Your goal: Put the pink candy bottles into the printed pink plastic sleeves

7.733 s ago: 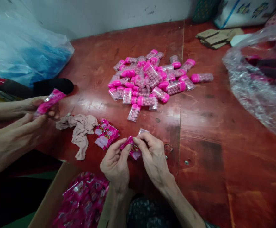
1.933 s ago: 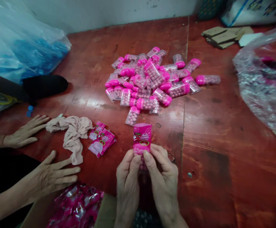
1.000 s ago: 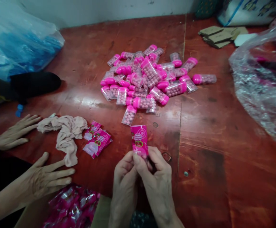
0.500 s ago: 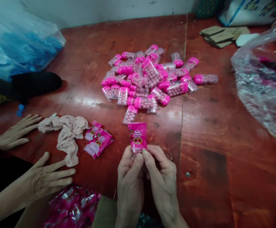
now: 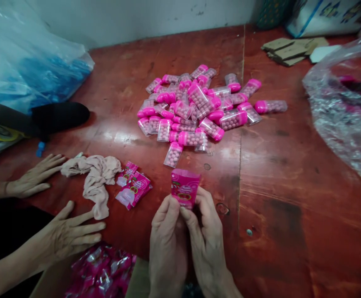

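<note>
My left hand [image 5: 164, 248] and my right hand [image 5: 209, 244] meet near the table's front edge. Both pinch the lower part of a pink printed shrink sleeve [image 5: 185, 188], held upright. Its top end looks open; what is inside does not show now. Beyond it lies a heap of clear candy tubes [image 5: 194, 103] with bright pink caps and pale pink balls inside. One candy tube [image 5: 173, 155] lies closest to the sleeve. Left of my hands, several flat pink sleeves [image 5: 135, 189] lie stacked.
A co-worker's hands [image 5: 64, 236] rest at the left beside a crumpled cloth [image 5: 95, 176]. Below is a carton [image 5: 139, 281] of shiny pink packs [image 5: 102, 269]. Plastic bags stand left [image 5: 53, 70] and right [image 5: 332, 111]. Cardboard pieces [image 5: 288, 51] lie at the back; a black object [image 5: 60, 116] sits left.
The sleeve has tilted and turned a little in my fingers, and the pink balls at its lower end no longer show. The view has shifted slightly. The co-worker's hands stay spread.
</note>
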### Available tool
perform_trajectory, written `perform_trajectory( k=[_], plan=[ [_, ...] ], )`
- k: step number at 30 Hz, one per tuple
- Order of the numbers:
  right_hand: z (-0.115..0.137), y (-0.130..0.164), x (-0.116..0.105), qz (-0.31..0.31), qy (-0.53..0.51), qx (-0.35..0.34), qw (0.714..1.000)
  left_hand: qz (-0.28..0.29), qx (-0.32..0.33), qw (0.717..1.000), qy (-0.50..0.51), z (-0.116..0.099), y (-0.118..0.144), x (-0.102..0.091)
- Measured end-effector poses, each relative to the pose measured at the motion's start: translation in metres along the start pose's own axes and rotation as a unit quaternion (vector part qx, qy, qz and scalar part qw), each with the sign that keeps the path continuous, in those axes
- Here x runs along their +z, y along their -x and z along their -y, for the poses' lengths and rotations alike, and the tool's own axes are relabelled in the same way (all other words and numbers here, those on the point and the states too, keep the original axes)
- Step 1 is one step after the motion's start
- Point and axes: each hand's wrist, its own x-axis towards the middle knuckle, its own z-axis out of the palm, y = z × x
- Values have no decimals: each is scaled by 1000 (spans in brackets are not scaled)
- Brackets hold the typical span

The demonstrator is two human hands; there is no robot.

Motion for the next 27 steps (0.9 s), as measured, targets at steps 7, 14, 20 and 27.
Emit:
perform_trajectory(
  k=[7,14,20,27],
  plan=[
    [10,5,-18,99,22,68,992,41,36,989,-136,-10,-7,0],
    [2,9,-12,52,28,69,996,-32,75,990,-113,-82,-28,-43],
    [0,11,-15,12,42,55,998,-68,29,989,-124,-137,-48,-71],
    [-9,20,0,-41,41,48,997,-5,27,991,-130,-22,-8,5]
  ],
)
